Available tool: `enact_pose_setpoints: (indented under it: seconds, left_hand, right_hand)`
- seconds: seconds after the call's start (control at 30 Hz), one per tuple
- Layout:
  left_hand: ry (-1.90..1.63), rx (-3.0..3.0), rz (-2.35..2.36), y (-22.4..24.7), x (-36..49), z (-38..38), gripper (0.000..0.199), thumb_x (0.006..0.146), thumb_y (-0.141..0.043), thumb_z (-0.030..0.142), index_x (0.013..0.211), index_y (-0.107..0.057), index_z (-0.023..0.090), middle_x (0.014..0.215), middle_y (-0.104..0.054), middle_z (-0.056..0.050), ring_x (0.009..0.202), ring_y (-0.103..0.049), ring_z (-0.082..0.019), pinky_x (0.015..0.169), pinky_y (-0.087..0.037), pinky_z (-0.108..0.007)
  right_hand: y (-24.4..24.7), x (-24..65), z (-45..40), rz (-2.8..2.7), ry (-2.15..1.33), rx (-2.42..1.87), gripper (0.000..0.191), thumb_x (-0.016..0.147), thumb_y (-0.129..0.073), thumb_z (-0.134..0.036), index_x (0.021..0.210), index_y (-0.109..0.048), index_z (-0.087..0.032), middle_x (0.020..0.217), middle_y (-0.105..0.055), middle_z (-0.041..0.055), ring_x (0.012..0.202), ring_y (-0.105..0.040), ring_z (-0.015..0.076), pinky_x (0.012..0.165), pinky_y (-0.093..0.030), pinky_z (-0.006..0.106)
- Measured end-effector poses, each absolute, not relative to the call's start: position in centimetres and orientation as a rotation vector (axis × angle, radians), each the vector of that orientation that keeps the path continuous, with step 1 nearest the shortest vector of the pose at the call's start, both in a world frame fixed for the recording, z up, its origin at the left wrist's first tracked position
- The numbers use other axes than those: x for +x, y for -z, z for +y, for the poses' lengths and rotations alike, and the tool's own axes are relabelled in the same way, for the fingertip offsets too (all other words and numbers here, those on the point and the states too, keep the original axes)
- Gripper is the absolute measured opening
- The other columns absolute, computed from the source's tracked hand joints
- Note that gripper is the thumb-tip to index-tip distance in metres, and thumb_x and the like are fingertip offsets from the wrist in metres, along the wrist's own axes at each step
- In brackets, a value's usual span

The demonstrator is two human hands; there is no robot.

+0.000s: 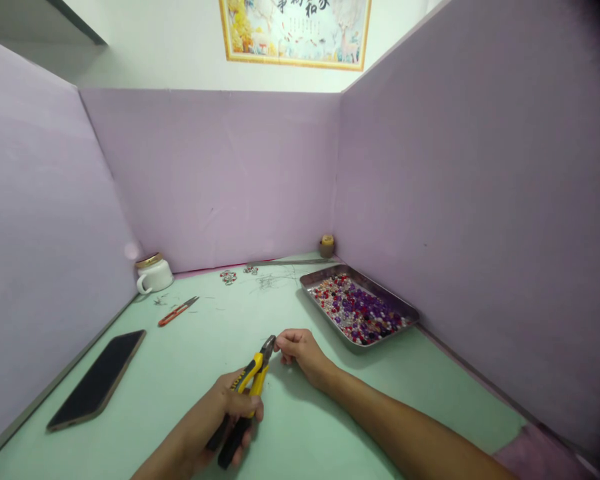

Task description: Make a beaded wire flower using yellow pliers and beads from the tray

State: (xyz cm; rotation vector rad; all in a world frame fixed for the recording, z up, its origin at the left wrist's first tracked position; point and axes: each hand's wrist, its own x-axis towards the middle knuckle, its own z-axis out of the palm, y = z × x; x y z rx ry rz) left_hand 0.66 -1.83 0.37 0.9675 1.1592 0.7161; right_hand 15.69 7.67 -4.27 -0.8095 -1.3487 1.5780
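Note:
My left hand (235,410) is wrapped round the handles of yellow and black pliers (258,368), whose metal jaws point up and to the right. Right at the jaw tips, my right hand (300,351) is closed in a pinch. Whatever lies between its thumb and finger is too small to make out. A metal tray (360,345) of red, purple, white and dark beads (357,307) stands just beyond the right hand.
Orange thread snips (179,311) and a dark phone (100,377) lie on the left. Behind are a white mug (155,275), beaded pieces (229,277), scattered thin wires (267,280) and a small yellow-topped jar (327,246). Purple panels (220,180) wall in the table.

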Motion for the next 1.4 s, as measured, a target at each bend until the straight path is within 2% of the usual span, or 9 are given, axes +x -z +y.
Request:
enact_pose_setpoints:
  seconds: [0.23,0.33,0.43,0.6,0.8,1.03,1.13,1.2,1.4]
  left_hand:
    - [-0.596,1.355,1.363,-1.1,1.0,-1.7,0.040,0.065,-0.048,0.018,0.105,-0.045,0.020,0.054,-0.041,0.008,0.038,-0.036,-0.008,0.033,-0.032,-0.020]
    - [-0.589,1.663,1.438,-1.2,1.0,-1.5,0.051,0.063,-0.047,0.012,0.114,-0.046,0.020,0.070,-0.053,0.003,0.063,-0.052,-0.014,0.057,-0.042,-0.023]
    - [-0.507,1.866,1.694,-0.3,0.8,-1.3,0.060,0.065,-0.047,0.013,0.124,-0.041,0.023,0.092,-0.059,-0.004,0.091,-0.053,-0.022,0.078,-0.038,-0.029]
    - [-0.241,2.084,1.971,0.9,0.5,-1.3,0.067,0.072,-0.041,0.018,0.135,-0.020,0.030,0.092,-0.058,-0.008,0.080,-0.057,-0.024,0.066,-0.039,-0.030]
    - [-0.119,2.163,2.035,0.8,0.5,-1.5,0.073,0.070,-0.041,0.014,0.136,-0.016,0.030,0.092,-0.057,-0.008,0.073,-0.058,-0.025,0.059,-0.037,-0.030]
    - [-0.490,1.888,1.730,-0.6,0.8,-1.7,0.060,0.065,-0.047,0.013,0.123,-0.042,0.023,0.088,-0.059,-0.005,0.086,-0.055,-0.022,0.075,-0.040,-0.029]
    - [-0.573,1.626,1.478,-1.7,1.1,-1.9,0.050,0.064,-0.046,0.013,0.113,-0.048,0.021,0.064,-0.049,0.003,0.056,-0.050,-0.014,0.054,-0.042,-0.024]
    - [-0.583,1.448,1.355,-1.9,1.2,-2.0,0.043,0.065,-0.045,0.016,0.108,-0.047,0.021,0.054,-0.039,0.007,0.040,-0.038,-0.009,0.037,-0.035,-0.021]
    - [-0.626,1.183,1.309,-0.6,0.9,-1.8,0.027,0.064,-0.050,0.023,0.090,-0.046,0.018,0.050,-0.041,0.007,0.035,-0.037,-0.007,0.028,-0.031,-0.017]
  right_hand:
    - [4.4,15.6,7.8,-1.336,-1.585,-0.814,0.018,0.061,-0.055,-0.030,0.056,-0.056,-0.013,0.037,-0.036,-0.0074,0.037,-0.033,0.0064,0.043,-0.027,0.021]
    - [4.5,15.6,7.8,-1.336,-1.582,-0.812,0.017,0.061,-0.055,-0.030,0.056,-0.056,-0.013,0.037,-0.036,-0.0075,0.037,-0.033,0.0064,0.044,-0.028,0.021]
    - [4.5,15.5,7.8,-1.327,-1.575,-0.812,0.018,0.061,-0.055,-0.030,0.056,-0.056,-0.013,0.036,-0.036,-0.0074,0.037,-0.033,0.0066,0.044,-0.030,0.022]
    - [4.6,15.5,7.9,-1.296,-1.577,-0.801,0.019,0.061,-0.055,-0.032,0.056,-0.055,-0.013,0.037,-0.035,-0.0077,0.037,-0.031,0.0062,0.046,-0.032,0.023]
    - [4.4,15.6,7.8,-1.301,-1.583,-0.800,0.020,0.062,-0.056,-0.032,0.053,-0.053,-0.014,0.038,-0.035,-0.0072,0.039,-0.033,0.0069,0.046,-0.030,0.022]
    - [4.4,15.7,7.7,-1.356,-1.571,-0.793,0.021,0.063,-0.056,-0.033,0.058,-0.058,-0.013,0.038,-0.037,-0.0067,0.040,-0.033,0.0072,0.045,-0.027,0.022]
    - [4.3,15.8,7.7,-1.362,-1.568,-0.789,0.022,0.062,-0.057,-0.034,0.059,-0.058,-0.013,0.038,-0.038,-0.0063,0.040,-0.033,0.0071,0.045,-0.026,0.022]
    - [4.1,15.8,7.6,-1.361,-1.570,-0.787,0.022,0.062,-0.057,-0.034,0.058,-0.058,-0.013,0.038,-0.038,-0.0063,0.040,-0.033,0.0070,0.045,-0.027,0.022]
    - [4.0,15.8,7.5,-1.344,-1.577,-0.805,0.020,0.062,-0.057,-0.032,0.056,-0.057,-0.013,0.038,-0.037,-0.0067,0.040,-0.033,0.0070,0.046,-0.029,0.022]
